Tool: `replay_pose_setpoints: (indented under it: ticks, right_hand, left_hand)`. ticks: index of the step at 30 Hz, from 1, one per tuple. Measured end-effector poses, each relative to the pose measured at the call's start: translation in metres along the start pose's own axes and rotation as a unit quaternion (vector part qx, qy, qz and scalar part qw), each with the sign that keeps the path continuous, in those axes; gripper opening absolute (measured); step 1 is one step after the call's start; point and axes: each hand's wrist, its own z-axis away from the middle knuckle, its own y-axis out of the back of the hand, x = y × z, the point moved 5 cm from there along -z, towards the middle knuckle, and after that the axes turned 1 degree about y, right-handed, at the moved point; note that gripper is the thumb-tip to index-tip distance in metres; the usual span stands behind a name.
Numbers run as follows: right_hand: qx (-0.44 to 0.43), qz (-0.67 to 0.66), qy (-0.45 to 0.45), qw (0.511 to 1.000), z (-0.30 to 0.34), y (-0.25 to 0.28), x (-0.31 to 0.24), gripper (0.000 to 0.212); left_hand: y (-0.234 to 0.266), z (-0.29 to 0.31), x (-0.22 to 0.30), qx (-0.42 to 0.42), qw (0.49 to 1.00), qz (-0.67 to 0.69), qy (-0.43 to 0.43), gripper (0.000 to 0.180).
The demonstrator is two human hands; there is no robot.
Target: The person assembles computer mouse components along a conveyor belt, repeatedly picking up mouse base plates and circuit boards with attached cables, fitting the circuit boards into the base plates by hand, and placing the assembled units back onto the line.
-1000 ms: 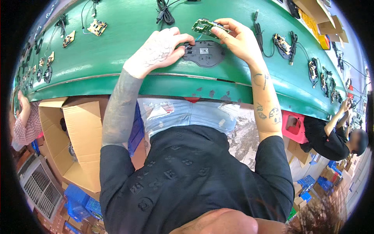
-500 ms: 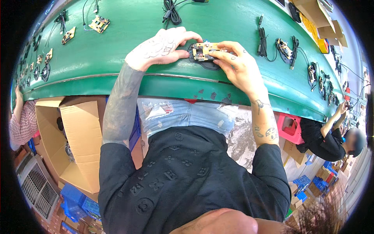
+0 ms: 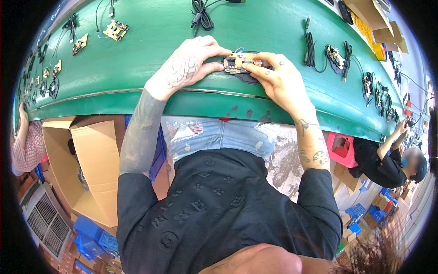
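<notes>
A yellow circuit board (image 3: 234, 64) with black parts lies over a black plastic base (image 3: 249, 79) on the green bench, just in front of me. It looks like the inside of a computer mouse. My left hand (image 3: 189, 61) pinches the board's left end between thumb and fingertips. From the other side, my right hand (image 3: 278, 75) has its fingers over the right end, thumb and fingers closed on it. Thin wires (image 3: 239, 49) show at the board's far edge. A coiled black cable (image 3: 201, 17) lies beyond my left hand.
Mouse assemblies with cables, such as a board on a base (image 3: 335, 59), line the green bench (image 3: 150, 27) to both sides. An open cardboard box (image 3: 96, 169) stands below at left, a pink stool (image 3: 341, 150) at right. One co-worker (image 3: 383, 160) sits right; another's sleeve (image 3: 29, 146) shows left.
The circuit board has shifted slightly left and toward me over the black base. Both hands have moved a little with it and keep their hold.
</notes>
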Motion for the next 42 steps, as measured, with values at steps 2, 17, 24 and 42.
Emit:
replay_pose_setpoints:
  ticks: [2,17,24,42]
  right_hand:
    - [0.0,0.028,0.028,0.999,0.001,0.005,-0.001,0.039]
    - [-0.045,0.039,0.092,0.994,0.006,0.006,0.016,0.044]
    - [-0.059,0.054,0.097,0.992,0.006,0.0,0.014,0.042]
    - [-0.015,-0.211,-0.093,0.973,-0.011,-0.009,0.032,0.015]
  left_hand:
    - [-0.005,0.004,0.004,0.005,0.999,-0.052,-0.003,0.041]
    - [-0.015,0.006,0.033,-0.004,0.978,-0.207,0.018,0.05]
    - [-0.008,0.007,0.037,-0.003,0.99,-0.139,0.024,0.054]
    - [-0.014,-0.006,0.01,-0.031,0.993,0.044,0.109,0.046]
